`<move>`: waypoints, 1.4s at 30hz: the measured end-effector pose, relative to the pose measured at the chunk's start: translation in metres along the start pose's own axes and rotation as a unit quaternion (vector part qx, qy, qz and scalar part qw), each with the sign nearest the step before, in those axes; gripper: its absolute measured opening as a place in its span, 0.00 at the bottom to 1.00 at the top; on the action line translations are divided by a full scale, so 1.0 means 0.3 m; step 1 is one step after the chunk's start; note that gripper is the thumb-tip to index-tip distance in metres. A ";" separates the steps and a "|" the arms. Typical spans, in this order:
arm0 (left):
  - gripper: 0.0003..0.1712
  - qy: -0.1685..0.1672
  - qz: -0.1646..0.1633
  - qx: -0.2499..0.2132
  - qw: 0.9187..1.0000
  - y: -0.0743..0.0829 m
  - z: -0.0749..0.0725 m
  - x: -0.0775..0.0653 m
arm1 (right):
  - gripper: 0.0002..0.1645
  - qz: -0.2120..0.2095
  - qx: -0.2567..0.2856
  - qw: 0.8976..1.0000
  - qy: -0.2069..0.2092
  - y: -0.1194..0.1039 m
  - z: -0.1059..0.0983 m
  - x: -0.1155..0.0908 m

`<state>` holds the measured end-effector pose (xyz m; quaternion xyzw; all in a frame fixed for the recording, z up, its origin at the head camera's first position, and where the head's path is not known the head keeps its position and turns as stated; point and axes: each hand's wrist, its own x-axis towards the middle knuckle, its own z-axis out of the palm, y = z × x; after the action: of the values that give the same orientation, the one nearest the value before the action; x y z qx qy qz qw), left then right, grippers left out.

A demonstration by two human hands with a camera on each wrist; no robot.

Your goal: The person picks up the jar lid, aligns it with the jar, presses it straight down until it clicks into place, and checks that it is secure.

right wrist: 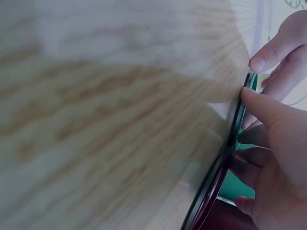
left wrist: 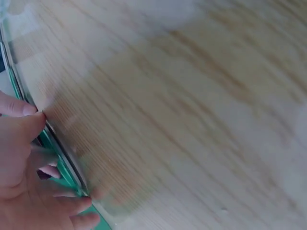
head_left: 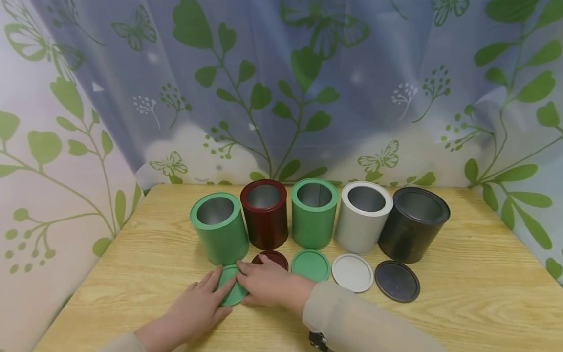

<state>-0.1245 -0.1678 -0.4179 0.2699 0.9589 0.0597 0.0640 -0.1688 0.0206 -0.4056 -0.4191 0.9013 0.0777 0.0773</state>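
Before the leftmost green can (head_left: pixel 224 242), L hand (head_left: pixel 193 308) & R hand (head_left: pixel 271 283) rest near-straight fingers at green lid (head_left: pixel 236 293)'s edges, prob. to align it w/ can.

So the colours here, left to right: the first can (head_left: pixel 225 242) is mint green, the second can (head_left: pixel 267 222) deep maroon, the third can (head_left: pixel 313 226) that same green, the fourth can (head_left: pixel 359 230) off-white, and the last can (head_left: pixel 406 235) black. Insides look silvery grey. Lids nearer in match pretty nicely: green lid (head_left: pixel 236 295), maroon lid (head_left: pixel 280 257), another green lid (head_left: pixel 310 266), white lid (head_left: pixel 353 273), black lid (head_left: pixel 398 281). Table (head_left: pixel 466 293) is honey-yellow with streaky brown wood grain. Far curtain (head_left: pixel 374 88) is dusky blue fading to white, printed with green leaves and butterflies. Sleeves (head_left: pixel 356 315) are beige.
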 end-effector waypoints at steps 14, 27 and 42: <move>0.24 0.102 0.112 0.058 0.987 -0.003 0.018 -0.012 | 0.37 -0.032 0.083 0.996 0.009 0.015 -0.037 -0.040; 0.25 0.206 0.132 0.021 0.969 -0.007 -0.026 -0.032 | 0.34 -0.082 0.092 0.989 0.086 0.042 -0.042 -0.097; 0.26 0.272 0.173 0.019 0.946 0.011 -0.170 -0.015 | 0.33 -0.059 0.043 0.984 0.164 0.068 -0.176 -0.144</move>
<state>-0.1271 -0.1714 -0.3667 0.4061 0.8795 0.1224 -0.2158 -0.1610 0.0549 -0.3436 -0.4746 0.8781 -0.0358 -0.0488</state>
